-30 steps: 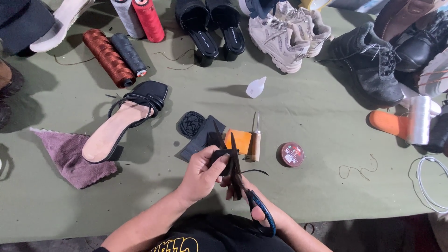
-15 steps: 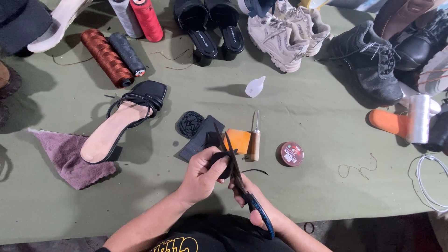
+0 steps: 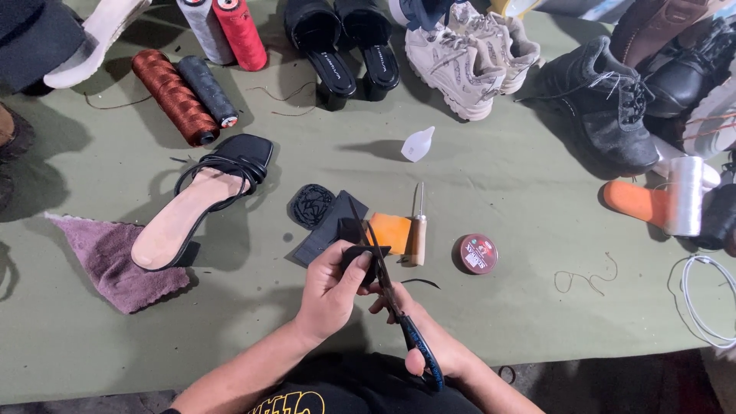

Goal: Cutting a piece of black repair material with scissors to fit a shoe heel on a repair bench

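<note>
On the olive-green cloth-covered counter (image 3: 537,192), a black strappy flat sandal (image 3: 201,201) lies left, while near the middle the left hand (image 3: 331,291) has its fingers closed around a small black leather scrap (image 3: 362,257), and the right hand (image 3: 429,345) grips blue-handled scissors (image 3: 399,307), blades parted at the scrap.

Left hand (image 3: 331,285) pinches a small black leather piece (image 3: 362,257) in its fingers (image 3: 360,277), right hand (image 3: 418,337) grips blue-handled scissors (image 3: 399,307), blades angled up across the piece. Beyond on the green counter (image 3: 521,176): a wooden-handled awl (image 3: 418,230), an orange leather patch (image 3: 391,230), a round red tin (image 3: 475,254), a black strappy sandal (image 3: 201,203).
</note>
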